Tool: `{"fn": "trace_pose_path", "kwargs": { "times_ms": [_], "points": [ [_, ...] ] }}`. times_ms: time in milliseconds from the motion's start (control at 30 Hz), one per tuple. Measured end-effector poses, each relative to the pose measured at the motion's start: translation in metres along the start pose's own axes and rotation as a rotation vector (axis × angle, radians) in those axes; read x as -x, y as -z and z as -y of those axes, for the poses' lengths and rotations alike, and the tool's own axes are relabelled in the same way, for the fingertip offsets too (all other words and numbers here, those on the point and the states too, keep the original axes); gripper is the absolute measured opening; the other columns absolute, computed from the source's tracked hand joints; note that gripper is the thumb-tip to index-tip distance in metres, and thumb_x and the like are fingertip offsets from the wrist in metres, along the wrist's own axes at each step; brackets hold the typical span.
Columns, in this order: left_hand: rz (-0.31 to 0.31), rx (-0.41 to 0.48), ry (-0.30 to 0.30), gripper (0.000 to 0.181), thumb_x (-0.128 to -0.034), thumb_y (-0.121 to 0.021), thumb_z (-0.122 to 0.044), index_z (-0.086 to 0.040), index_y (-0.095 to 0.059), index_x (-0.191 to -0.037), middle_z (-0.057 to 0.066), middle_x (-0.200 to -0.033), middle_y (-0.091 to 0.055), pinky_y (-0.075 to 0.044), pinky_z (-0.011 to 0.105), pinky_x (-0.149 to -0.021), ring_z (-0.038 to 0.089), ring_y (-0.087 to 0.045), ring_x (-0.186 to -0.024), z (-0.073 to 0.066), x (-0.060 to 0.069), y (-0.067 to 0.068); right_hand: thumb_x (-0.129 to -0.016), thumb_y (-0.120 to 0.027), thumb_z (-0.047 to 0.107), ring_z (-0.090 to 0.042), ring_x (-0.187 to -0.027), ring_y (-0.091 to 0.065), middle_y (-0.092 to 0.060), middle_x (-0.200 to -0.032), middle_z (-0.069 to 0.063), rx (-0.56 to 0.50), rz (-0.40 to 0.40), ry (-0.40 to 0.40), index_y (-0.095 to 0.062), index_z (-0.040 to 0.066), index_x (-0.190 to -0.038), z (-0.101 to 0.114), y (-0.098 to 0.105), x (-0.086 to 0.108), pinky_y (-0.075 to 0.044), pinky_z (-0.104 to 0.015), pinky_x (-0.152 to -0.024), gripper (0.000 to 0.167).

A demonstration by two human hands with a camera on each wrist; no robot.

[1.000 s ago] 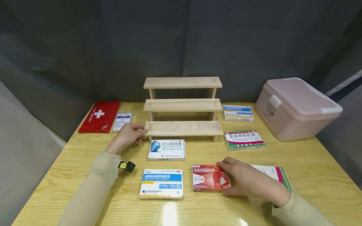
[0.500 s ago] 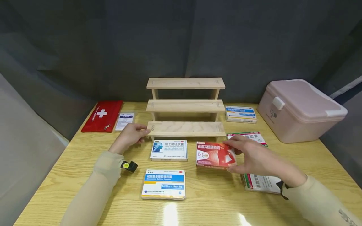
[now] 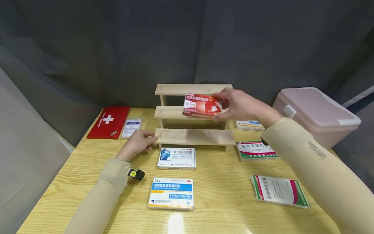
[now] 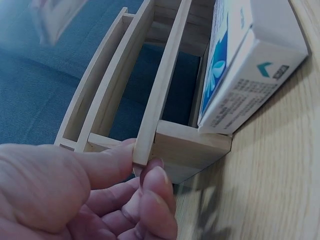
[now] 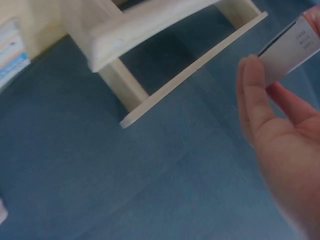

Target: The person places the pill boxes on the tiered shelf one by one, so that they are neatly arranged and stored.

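My right hand holds a red medicine box by its right end, in the air before the upper steps of a three-tier wooden rack. In the right wrist view the box's pale end shows between thumb and fingers. My left hand pinches the left end of the rack's lowest board; the left wrist view shows thumb and fingertips on that board. Just in front of the rack lies a white medicine box with a blue picture.
A blue-and-white box lies nearest. Green-and-white boxes lie at right, and another blue-and-white box sits behind. A pink lidded case stands back right. A red first-aid pouch and a small white packet lie left.
My right hand has lifted the red medicine box off the table and carried it up and back to the rack. The left hand keeps its place on the lowest board.
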State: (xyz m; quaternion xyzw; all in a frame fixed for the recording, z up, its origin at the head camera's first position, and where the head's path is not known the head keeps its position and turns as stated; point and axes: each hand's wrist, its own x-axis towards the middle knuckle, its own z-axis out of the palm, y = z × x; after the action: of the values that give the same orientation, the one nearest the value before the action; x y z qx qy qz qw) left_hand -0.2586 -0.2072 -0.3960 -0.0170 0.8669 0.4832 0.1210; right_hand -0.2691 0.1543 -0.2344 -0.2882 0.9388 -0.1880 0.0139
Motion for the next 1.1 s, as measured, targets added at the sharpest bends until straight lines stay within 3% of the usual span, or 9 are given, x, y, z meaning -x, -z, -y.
{"fn": "trace_pose_path", "kwargs": {
  "times_ms": [233, 467, 700, 900, 1100],
  "points": [
    [-0.005, 0.003, -0.017, 0.036, -0.0968, -0.066, -0.022, -0.001, -0.062, -0.126, 0.018, -0.096, -0.066, -0.051, 0.034, -0.062, 0.024, -0.059, -0.069, -0.002, 0.001, -0.006, -0.081, -0.081, 0.039, -0.021, -0.100, -0.057, -0.062, -0.119, -0.008, -0.027, 0.060, -0.069, -0.045, 0.003, -0.147, 0.003, 0.008, -0.080, -0.048, -0.037, -0.087, 0.083],
    [0.002, 0.003, -0.016, 0.032, -0.0957, -0.068, -0.021, -0.002, -0.065, -0.121, 0.017, -0.090, -0.066, -0.051, 0.034, -0.060, 0.027, -0.061, -0.068, -0.002, 0.002, -0.014, -0.082, -0.080, 0.039, -0.023, -0.108, -0.052, -0.060, -0.129, -0.009, 0.001, 0.107, -0.090, -0.047, 0.002, -0.145, 0.007, 0.005, -0.125, -0.044, -0.038, -0.096, 0.080],
    [-0.002, 0.001, -0.004, 0.031, -0.0952, -0.068, -0.022, -0.004, -0.066, -0.120, 0.017, -0.092, -0.067, -0.051, 0.034, -0.061, 0.026, -0.060, -0.068, -0.002, 0.005, -0.016, -0.083, -0.080, 0.038, -0.024, -0.113, -0.049, -0.054, -0.135, -0.008, -0.016, 0.157, -0.167, -0.046, 0.004, -0.147, 0.010, 0.002, -0.146, -0.040, -0.040, -0.102, 0.079],
    [-0.008, -0.005, -0.016, 0.034, -0.0951, -0.069, -0.023, -0.004, -0.065, -0.123, 0.017, -0.094, -0.067, -0.052, 0.034, -0.064, 0.023, -0.059, -0.068, -0.003, 0.006, -0.018, -0.081, -0.081, 0.039, -0.024, -0.117, -0.045, -0.050, -0.138, -0.007, -0.011, 0.193, -0.255, -0.044, 0.008, -0.148, 0.009, -0.003, -0.151, -0.038, -0.041, -0.103, 0.083],
    [-0.004, 0.000, -0.012, 0.033, -0.0950, -0.069, -0.022, -0.005, -0.065, -0.123, 0.017, -0.094, -0.067, -0.052, 0.034, -0.065, 0.022, -0.059, -0.068, -0.004, 0.006, -0.018, -0.080, -0.082, 0.040, -0.025, -0.117, -0.044, -0.050, -0.137, -0.007, -0.007, 0.191, -0.263, -0.043, 0.009, -0.149, 0.008, -0.003, -0.151, -0.038, -0.043, -0.103, 0.085]
  ]
}}
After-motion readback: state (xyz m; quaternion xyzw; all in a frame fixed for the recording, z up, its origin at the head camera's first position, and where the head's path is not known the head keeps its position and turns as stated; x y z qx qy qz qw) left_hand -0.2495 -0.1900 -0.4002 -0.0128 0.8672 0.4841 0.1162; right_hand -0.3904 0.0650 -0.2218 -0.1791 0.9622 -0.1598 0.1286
